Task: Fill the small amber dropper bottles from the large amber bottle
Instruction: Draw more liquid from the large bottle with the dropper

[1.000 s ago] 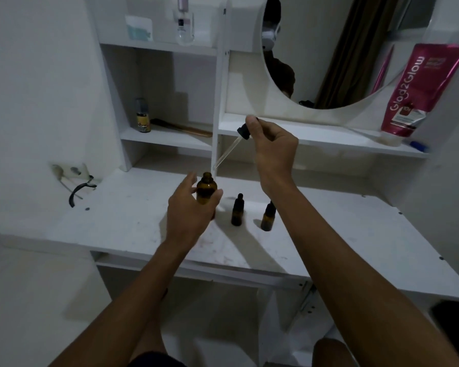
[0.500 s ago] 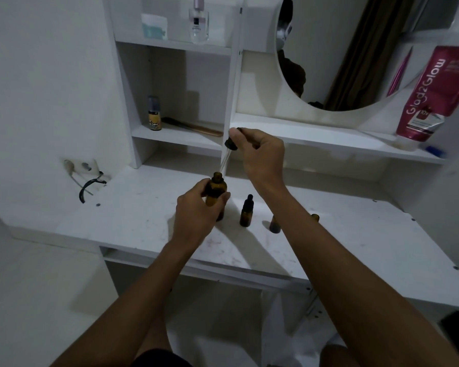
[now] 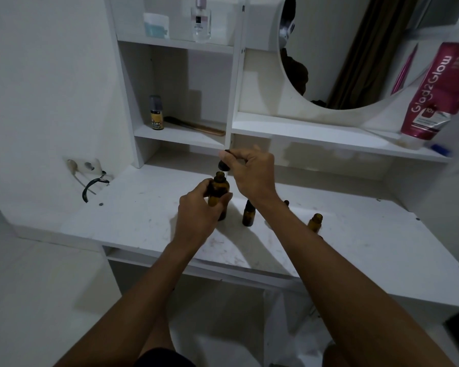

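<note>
My left hand grips the large amber bottle, which stands upright on the white vanity top. My right hand pinches the black dropper cap just above the bottle's mouth; the glass pipette goes down into the neck. A small amber bottle with a black cap stands just right of the large one, partly behind my right forearm. An uncapped small amber bottle stands further right. Another small dark top peeks out behind my forearm.
A shelf at the back left holds a yellow-labelled bottle and a comb. A perfume bottle stands on the top shelf. A pink tube leans beside the round mirror. A black cable hangs at the wall outlet.
My right hand has lowered the dropper from a raised, tilted position down into the large bottle's mouth. My left hand stays on the bottle. The camera view has shifted left.
</note>
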